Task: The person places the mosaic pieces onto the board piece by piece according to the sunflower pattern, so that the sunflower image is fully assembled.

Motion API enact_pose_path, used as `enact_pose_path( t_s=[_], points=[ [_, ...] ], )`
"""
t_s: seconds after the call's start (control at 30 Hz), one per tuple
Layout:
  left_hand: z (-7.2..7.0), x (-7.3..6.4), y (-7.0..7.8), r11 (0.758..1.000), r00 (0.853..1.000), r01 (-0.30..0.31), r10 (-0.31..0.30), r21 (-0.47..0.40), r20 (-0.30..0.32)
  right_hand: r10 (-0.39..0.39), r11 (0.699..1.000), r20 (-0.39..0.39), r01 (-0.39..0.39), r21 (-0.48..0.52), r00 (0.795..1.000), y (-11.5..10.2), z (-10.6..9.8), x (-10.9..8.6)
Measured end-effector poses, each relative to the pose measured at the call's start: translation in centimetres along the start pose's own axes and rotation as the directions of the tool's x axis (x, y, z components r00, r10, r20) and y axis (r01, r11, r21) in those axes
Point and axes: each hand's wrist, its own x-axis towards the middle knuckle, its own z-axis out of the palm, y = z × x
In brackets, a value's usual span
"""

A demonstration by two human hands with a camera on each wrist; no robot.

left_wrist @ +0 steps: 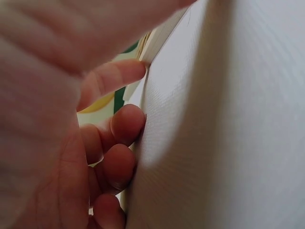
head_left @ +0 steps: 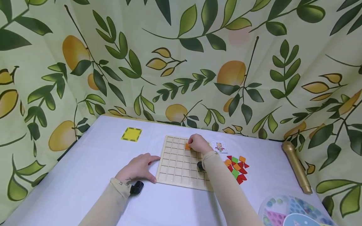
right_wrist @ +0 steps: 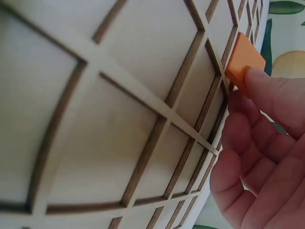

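Note:
A wooden grid board lies on the white-covered table, its square cells framed by raised strips. At its far rows, my right hand pinches an orange square tile between thumb and fingers. The tile is tilted close over the cells in the right wrist view. My left hand rests at the board's left side, with index finger and thumb stretched out to its edge and near-left corner. In the left wrist view the index finger touches the board's rim, while the other fingers bend against the tabletop.
Right of the board is a loose pile of red, orange and green tiles. A small picture card lies behind the pile. Also on the table are a yellow square, a gold cylinder and a patterned transparent item.

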Motion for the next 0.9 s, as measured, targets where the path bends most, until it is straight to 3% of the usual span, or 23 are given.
enact_pose_path(
  t_s=[0.37,0.57,0.7,0.9],
  points=[
    [0.5,0.3,0.1,1.000,1.000,0.002,-0.002,0.016,0.000,0.051,0.996,-0.003,-0.051,-0.070,0.999,-0.2,0.0,-0.5],
    [0.5,0.3,0.1,1.000,1.000,0.017,-0.017,0.006,0.003,0.042,0.999,-0.069,-0.043,-0.006,0.997,1.3,-2.7,-1.7],
    [0.4,0.2,0.1,1.000,1.000,0.030,-0.030,0.003,0.000,0.167,0.986,-0.089,-0.164,0.034,0.982,4.0,-5.4,-3.3],
    [0.2,0.0,-0.1,0.999,0.999,0.049,-0.049,0.000,0.002,0.384,0.919,-0.098,-0.391,-0.056,0.918,8.4,-7.8,-6.4]
  ],
)
